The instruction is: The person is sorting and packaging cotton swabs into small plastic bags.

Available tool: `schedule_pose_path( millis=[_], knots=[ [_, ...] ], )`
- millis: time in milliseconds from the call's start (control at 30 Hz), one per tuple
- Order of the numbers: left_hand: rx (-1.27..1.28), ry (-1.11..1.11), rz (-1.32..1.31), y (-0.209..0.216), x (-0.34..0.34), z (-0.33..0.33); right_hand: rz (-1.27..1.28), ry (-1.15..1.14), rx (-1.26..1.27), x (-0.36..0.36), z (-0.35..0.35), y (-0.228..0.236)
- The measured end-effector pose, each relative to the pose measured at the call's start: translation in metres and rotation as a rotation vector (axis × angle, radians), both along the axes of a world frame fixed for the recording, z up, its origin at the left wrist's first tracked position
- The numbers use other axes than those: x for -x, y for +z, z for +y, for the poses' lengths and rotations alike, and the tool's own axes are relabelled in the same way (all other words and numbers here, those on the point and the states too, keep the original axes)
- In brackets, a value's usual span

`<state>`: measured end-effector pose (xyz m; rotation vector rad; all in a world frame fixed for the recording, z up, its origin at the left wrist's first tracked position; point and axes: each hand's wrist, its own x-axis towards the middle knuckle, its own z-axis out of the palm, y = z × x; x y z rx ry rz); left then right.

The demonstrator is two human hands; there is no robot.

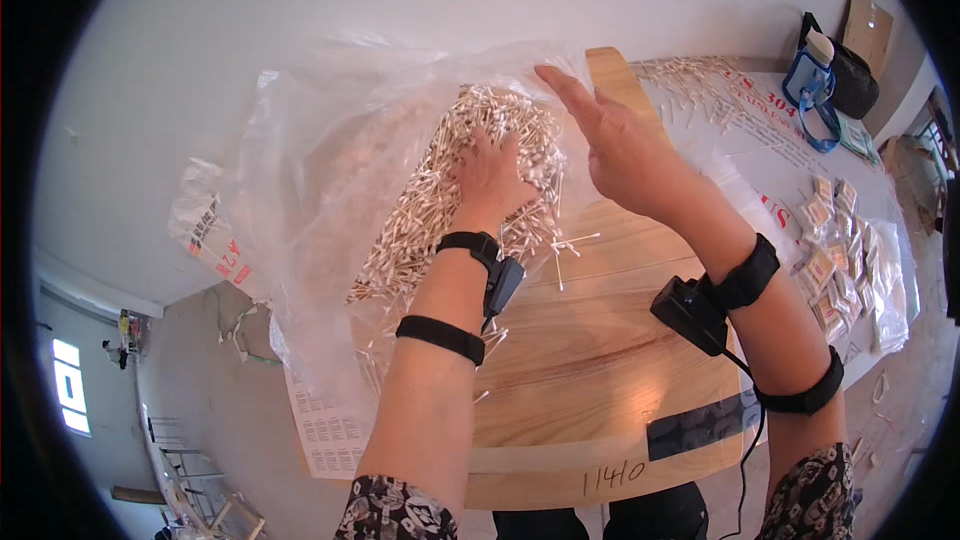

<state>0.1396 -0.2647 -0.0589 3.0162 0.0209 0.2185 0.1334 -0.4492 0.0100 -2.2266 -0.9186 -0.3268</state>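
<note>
A big heap of cotton swabs lies in a large clear plastic bag on a wooden board. My left hand rests on the heap with its fingers spread, the tips partly sunk among the swabs. Beside the bag's right side, my right hand is held up with its fingers stretched out and nothing in it. Whether it touches the plastic film is hard to tell. A few swabs stick out over the wood near my left wrist.
The wooden board has dark tape at its near right edge. To the right, small packets lie on a printed white sheet, with loose swabs at its far end. A blue bottle stands by a black bag.
</note>
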Motion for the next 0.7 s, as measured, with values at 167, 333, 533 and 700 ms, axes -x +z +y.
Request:
schedule_pose_path(
  millis=[167,333,533,700],
  knots=[
    [0.007,-0.131,0.081,0.007,-0.010,0.015,0.004,-0.069,0.033,-0.006,-0.009,-0.010],
    [0.055,-0.365,-0.045,0.018,0.049,0.051,0.160,-0.149,0.032,-0.002,-0.013,-0.008],
    [-0.090,-0.366,0.020,0.017,0.112,0.116,0.148,-0.183,0.056,-0.007,-0.017,-0.025],
    [-0.130,-0.364,-0.077,-0.003,0.101,0.162,0.237,-0.229,0.213,-0.016,-0.019,-0.033]
  ],
)
